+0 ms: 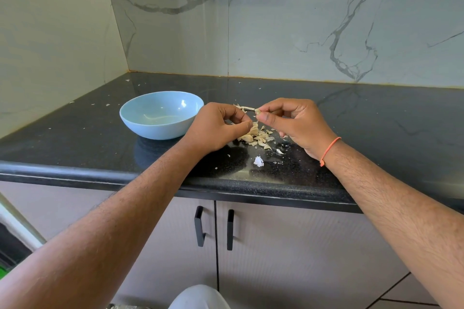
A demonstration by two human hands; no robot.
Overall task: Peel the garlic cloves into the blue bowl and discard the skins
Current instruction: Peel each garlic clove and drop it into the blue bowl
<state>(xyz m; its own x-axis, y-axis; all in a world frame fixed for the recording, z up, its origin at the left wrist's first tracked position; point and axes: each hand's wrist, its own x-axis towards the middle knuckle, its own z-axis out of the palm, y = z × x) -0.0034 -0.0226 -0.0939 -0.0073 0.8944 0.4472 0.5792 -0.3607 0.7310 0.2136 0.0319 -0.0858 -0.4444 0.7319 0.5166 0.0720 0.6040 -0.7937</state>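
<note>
1. We are standing at a dark speckled stone counter [100, 133] with both bare hands raised a little above it, working on garlic.
2. A shallow light blue plastic-looking bowl [140, 118] sits on the counter just to the left of our hands. Inside we see only pale marks on its bottom; whether these are slivers or reflections we cannot tell, and no whole peeled clove shows there.
3. A heap of pale papery garlic skins and cloves [254, 137] lies on the counter directly under and between our hands, with loose flakes scattered around it and one white scrap [258, 161] nearer the counter's front edge.
4. We judge the task to be in its early or middle part: skins have come off, none are discarded, and the bowl looks nearly bare.
5. Our right hand [296, 125] pinches a small pale garlic clove [257, 111] between thumb and forefinger, with a dry strip of skin [244, 108] trailing leftward from it.
6. Our left hand [216, 128] is curled, its thumb and fingertips [247, 124] drawn together just below and left of the clove; what they pinch, if anything, is too small to tell.
</note>
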